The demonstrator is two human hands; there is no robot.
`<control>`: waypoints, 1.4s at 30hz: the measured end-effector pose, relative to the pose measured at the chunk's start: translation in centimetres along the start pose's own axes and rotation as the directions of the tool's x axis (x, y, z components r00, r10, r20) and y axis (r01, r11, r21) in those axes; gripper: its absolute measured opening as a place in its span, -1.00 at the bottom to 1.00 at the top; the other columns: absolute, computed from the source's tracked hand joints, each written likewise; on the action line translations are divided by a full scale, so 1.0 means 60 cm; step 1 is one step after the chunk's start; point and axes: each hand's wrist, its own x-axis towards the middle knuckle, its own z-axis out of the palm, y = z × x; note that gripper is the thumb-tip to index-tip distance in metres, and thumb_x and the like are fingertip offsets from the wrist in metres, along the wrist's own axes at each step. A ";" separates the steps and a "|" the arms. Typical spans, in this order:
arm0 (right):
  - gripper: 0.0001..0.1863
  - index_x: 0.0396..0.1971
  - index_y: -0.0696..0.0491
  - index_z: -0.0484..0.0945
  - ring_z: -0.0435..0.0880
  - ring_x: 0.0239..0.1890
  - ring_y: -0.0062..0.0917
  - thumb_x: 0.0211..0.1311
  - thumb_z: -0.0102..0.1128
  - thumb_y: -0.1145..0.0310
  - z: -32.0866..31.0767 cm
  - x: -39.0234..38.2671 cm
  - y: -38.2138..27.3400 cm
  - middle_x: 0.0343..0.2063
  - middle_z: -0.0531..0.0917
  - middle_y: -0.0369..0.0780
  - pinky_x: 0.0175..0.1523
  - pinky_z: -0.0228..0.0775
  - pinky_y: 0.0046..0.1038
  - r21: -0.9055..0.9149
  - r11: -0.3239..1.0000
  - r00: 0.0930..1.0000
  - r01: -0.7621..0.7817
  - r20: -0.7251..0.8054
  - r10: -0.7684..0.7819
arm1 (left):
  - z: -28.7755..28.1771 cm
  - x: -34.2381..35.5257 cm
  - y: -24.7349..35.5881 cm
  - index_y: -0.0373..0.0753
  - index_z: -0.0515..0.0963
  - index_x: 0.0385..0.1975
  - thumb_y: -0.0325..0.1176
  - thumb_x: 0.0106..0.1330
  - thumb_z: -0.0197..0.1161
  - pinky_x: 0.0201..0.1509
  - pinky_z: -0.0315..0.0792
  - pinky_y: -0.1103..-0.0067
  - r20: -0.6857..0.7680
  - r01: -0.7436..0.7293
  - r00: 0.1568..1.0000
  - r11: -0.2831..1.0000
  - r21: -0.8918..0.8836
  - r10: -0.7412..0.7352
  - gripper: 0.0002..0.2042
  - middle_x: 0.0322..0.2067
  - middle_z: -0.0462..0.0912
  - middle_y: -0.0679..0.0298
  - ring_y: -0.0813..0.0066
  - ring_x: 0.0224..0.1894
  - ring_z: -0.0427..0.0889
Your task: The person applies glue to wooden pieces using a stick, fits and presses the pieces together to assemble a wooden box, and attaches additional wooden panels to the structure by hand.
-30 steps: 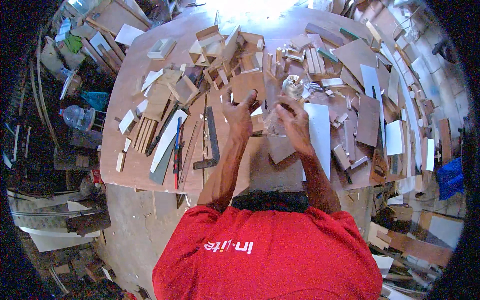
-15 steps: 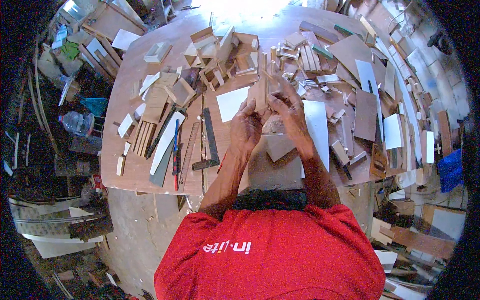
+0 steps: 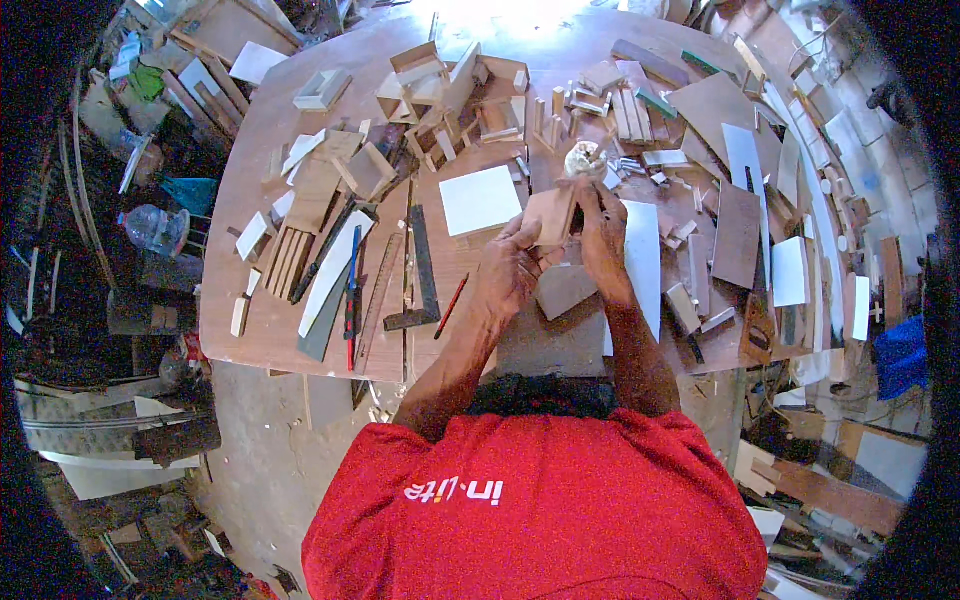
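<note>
L hand (image 3: 508,268) grips a flat brown wood pc (image 3: 549,214) by its near edge, over the table (image 3: 275,340). R hand (image 3: 605,238), fingers bent, is at its R side; can't tell if gripping. White panel (image 3: 481,201) lies L.

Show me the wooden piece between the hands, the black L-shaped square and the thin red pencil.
Wooden piece (image 3: 548,218): head view, middle of its broad face.
Black square (image 3: 424,264): head view, middle of its long arm.
Red pencil (image 3: 452,306): head view, middle of its shaft.
</note>
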 end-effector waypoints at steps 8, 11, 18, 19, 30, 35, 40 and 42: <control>-0.69 -0.24 0.12 0.62 0.52 -0.45 -0.67 0.30 0.07 0.18 -0.008 -0.009 0.004 -0.44 0.61 -0.33 -0.33 0.36 -0.59 0.419 0.887 0.978 -0.192 0.003 0.210 | 0.008 -0.002 -0.002 -0.30 0.23 0.19 -0.39 0.35 0.07 -0.15 0.59 0.50 0.002 0.019 1.000 0.999 0.044 -0.019 -0.58 -0.08 0.53 0.16 0.32 -0.20 0.61; -0.72 -0.20 0.12 0.61 0.51 -0.46 -0.69 0.31 0.05 0.24 -0.020 -0.012 -0.004 -0.44 0.60 -0.35 -0.32 0.36 -0.61 0.285 0.947 0.985 -0.151 0.119 0.122 | 0.015 -0.004 -0.002 -0.30 0.28 0.14 -0.39 0.33 0.10 -0.21 0.60 0.52 -0.007 -0.020 1.000 0.999 -0.039 0.020 -0.60 -0.16 0.56 0.13 0.32 -0.28 0.62; -0.73 -0.13 0.14 0.59 0.55 -0.34 -0.68 0.30 0.08 0.31 -0.018 -0.017 -0.016 -0.34 0.63 -0.32 -0.23 0.39 -0.60 0.305 0.946 0.989 -0.110 0.125 0.074 | 0.002 0.007 -0.010 -0.31 0.36 0.02 -0.42 0.31 0.14 -0.28 0.61 0.50 -0.038 0.081 0.996 0.989 -0.125 -0.086 -0.69 -0.24 0.57 0.17 0.35 -0.35 0.62; -0.73 -0.12 0.14 0.59 0.56 -0.32 -0.67 0.30 0.07 0.32 -0.018 -0.021 -0.018 -0.32 0.64 -0.32 -0.21 0.39 -0.60 0.449 0.875 0.981 -0.181 0.141 0.130 | 0.000 0.009 -0.013 -0.30 0.38 -0.01 -0.41 0.31 0.15 -0.29 0.61 0.51 -0.020 0.071 0.997 0.990 -0.126 -0.074 -0.71 -0.26 0.57 0.18 0.35 -0.37 0.61; -0.71 -0.02 0.08 0.55 0.56 -0.33 -0.68 0.37 -0.04 0.34 -0.040 -0.035 -0.001 -0.27 0.63 -0.31 -0.23 0.44 -0.63 0.138 0.984 0.993 -0.116 0.043 0.111 | -0.012 0.000 -0.024 -0.29 0.48 -0.12 -0.45 0.16 0.33 -0.27 0.62 0.55 -0.082 -0.197 0.969 0.925 0.325 0.235 -0.71 -0.23 0.61 0.20 0.44 -0.31 0.65; -0.72 -0.02 0.11 0.54 0.56 -0.38 -0.70 0.33 0.06 0.34 -0.032 -0.063 0.002 -0.33 0.63 -0.30 -0.32 0.47 -0.63 0.100 0.964 0.968 -0.246 0.066 0.240 | -0.011 0.007 -0.036 -0.31 0.49 -0.14 -0.43 0.16 0.34 -0.31 0.60 0.55 -0.125 -0.349 0.918 0.916 0.199 0.377 -0.71 -0.26 0.63 0.22 0.46 -0.29 0.64; -0.70 -0.02 0.11 0.55 0.57 -0.38 -0.71 0.28 0.12 0.35 -0.019 -0.064 -0.017 -0.29 0.64 -0.28 -0.30 0.48 -0.63 0.074 0.981 0.981 -0.182 0.077 0.176 | -0.013 -0.008 -0.043 -0.30 0.49 -0.14 -0.38 0.15 0.36 -0.37 0.51 0.59 -0.207 -0.188 0.942 0.924 0.334 0.266 -0.69 -0.29 0.62 0.23 0.51 -0.37 0.60; -0.69 -0.01 0.10 0.55 0.56 -0.32 -0.69 0.27 0.13 0.36 -0.015 -0.059 -0.025 -0.24 0.63 -0.29 -0.24 0.47 -0.62 0.057 0.995 0.996 -0.081 0.045 0.078 | -0.006 -0.017 -0.046 -0.30 0.49 -0.14 -0.36 0.15 0.37 -0.39 0.48 0.60 -0.235 -0.129 0.942 0.905 0.404 0.239 -0.68 -0.30 0.62 0.24 0.52 -0.40 0.58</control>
